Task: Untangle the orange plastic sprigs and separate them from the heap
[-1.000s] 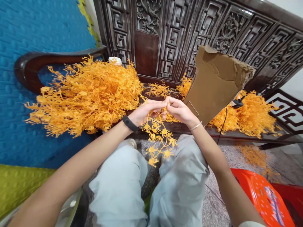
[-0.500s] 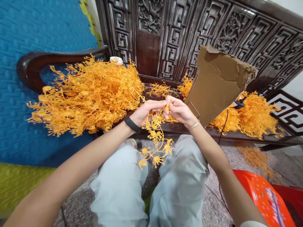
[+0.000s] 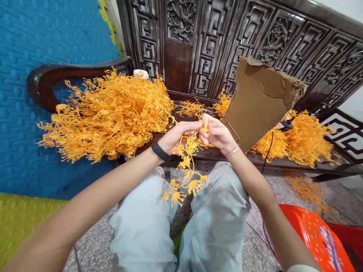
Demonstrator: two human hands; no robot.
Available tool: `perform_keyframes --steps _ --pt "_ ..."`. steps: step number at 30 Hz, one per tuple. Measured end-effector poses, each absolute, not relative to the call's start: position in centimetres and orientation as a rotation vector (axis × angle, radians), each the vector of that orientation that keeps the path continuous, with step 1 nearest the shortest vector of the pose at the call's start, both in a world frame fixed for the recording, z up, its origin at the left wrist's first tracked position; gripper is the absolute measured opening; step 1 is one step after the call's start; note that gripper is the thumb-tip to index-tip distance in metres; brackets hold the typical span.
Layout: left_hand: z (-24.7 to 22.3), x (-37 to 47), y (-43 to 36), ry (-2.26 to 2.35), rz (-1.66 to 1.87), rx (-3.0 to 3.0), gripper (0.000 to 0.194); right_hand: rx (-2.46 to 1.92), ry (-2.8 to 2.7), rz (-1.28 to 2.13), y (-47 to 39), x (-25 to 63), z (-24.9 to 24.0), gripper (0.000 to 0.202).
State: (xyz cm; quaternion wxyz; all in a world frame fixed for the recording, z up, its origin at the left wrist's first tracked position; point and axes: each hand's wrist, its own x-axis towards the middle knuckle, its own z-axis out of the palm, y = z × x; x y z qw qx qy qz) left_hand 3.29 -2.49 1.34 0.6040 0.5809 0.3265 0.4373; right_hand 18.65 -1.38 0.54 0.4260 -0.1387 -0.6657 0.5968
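A strand of orange plastic pieces [image 3: 185, 162], thin runners with small spidery shapes, dangles beneath my hands above my knees. My left hand [image 3: 181, 134], a black band at its wrist, is closed on the strand, its fingers stretched toward the other hand. Pinched in the fingers of my right hand [image 3: 214, 132] is one small orange piece at the strand's upper end. The two hands meet at the fingertips. Left of them a large heap of the same orange strands [image 3: 113, 117] lies on the dark wooden bench [image 3: 204, 154].
A torn cardboard piece [image 3: 258, 102] stands upright on the bench. Behind it lie more orange pieces [image 3: 307, 139] with a black clip-like object [image 3: 287, 124] and cable. A white cup [image 3: 141, 74] stands behind the left heap. A red stool [image 3: 314, 234] is at lower right.
Both hands have shifted very slightly to the right, still fingertip to fingertip. The dangling strand has swung, its lower end now a little farther left and lower.
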Motion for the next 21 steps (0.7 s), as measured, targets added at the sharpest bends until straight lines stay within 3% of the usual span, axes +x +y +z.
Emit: perform_keyframes --steps 6,9,14,21 --pt "2.3 2.5 -3.1 0.707 1.054 1.259 0.061 -0.61 -1.518 1.014 -0.4 19.8 1.2 0.042" --pt "2.1 2.7 -2.7 0.651 0.987 1.23 0.062 -0.725 -1.471 0.973 1.0 20.8 0.3 0.037" --pt "1.0 3.0 -1.4 0.548 0.968 1.145 0.051 -0.884 -1.295 1.139 3.8 22.6 -2.6 0.029" --pt "-0.6 2.4 -0.3 0.735 1.016 1.202 0.031 -1.36 -1.04 0.912 6.4 24.8 -5.7 0.014"
